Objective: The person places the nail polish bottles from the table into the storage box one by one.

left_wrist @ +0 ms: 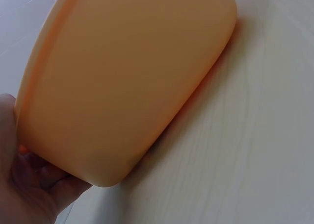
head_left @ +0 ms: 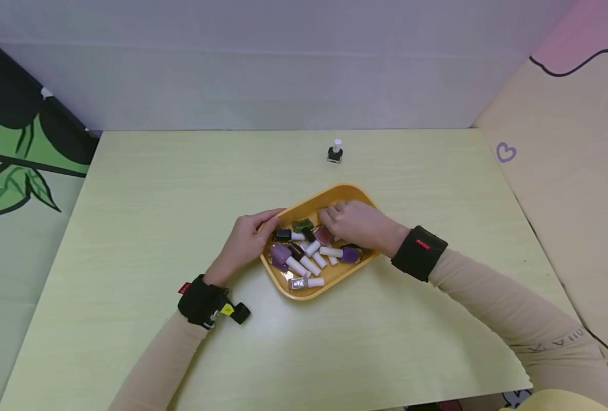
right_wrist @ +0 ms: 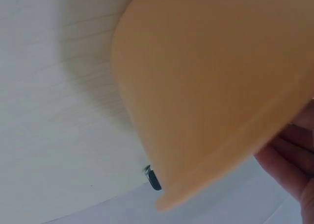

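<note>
The yellow tray (head_left: 352,194), mid-table w/ small bottles (head_left: 304,257) heaped inside, is steadied at its 9 o'clock rim by the left hand (head_left: 244,240), fingers curled on it, while the right hand (head_left: 357,222) is dipped in at 1 o'clock, its grip not discernible; one bottle (head_left: 335,152) is stood apart at 12.

One dark bottle (head_left: 335,153) with a white cap stands upright on the pale table (head_left: 144,228), near its far edge.

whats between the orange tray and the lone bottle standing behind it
Only bare table between the tray and the upright bottle, per the head view.
</note>
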Available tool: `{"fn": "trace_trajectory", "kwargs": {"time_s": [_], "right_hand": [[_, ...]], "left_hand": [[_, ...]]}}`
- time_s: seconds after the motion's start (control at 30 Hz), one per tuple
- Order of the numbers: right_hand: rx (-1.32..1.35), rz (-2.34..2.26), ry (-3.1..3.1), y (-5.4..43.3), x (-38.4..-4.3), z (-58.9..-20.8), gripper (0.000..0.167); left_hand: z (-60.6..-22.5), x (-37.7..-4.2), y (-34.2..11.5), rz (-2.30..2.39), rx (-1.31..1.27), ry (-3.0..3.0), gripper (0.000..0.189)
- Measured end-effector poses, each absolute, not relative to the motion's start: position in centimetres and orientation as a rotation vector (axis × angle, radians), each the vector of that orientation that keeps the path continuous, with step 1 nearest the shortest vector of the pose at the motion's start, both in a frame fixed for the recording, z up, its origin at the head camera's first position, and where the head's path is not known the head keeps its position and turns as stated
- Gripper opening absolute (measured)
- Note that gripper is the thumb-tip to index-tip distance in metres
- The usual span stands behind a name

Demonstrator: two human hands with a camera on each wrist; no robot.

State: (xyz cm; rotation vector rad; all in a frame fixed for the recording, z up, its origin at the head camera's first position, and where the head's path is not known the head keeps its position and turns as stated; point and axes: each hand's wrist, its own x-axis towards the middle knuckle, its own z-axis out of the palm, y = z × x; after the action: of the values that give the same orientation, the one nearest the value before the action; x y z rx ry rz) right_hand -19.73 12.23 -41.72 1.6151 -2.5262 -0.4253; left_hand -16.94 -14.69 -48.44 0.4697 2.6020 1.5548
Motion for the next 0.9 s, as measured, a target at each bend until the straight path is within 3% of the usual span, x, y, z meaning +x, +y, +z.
{"fn": "trace_trajectory", "kwargs": {"time_s": [0.17, 0.5, 0.9], "right_hand": [[1.592, -0.450, -2.502, 12.24, -19.55, -42.30, 0.023], [1.556, -0.370, -2.577, 12.49, -19.20, -42.45, 0.037], [1.558, -0.303, -2.661, 12.91, -19.12, -42.29, 0.029]], "left_hand": [[-48.52, -16.98, -14.66, 1.554, 0.480, 2.605, 0.032], [-48.53, -16.95, -14.76, 1.545, 0.477, 2.616, 0.033], [-48.50, -16.90, -14.74, 1.538, 0.485, 2.627, 0.033]]}}
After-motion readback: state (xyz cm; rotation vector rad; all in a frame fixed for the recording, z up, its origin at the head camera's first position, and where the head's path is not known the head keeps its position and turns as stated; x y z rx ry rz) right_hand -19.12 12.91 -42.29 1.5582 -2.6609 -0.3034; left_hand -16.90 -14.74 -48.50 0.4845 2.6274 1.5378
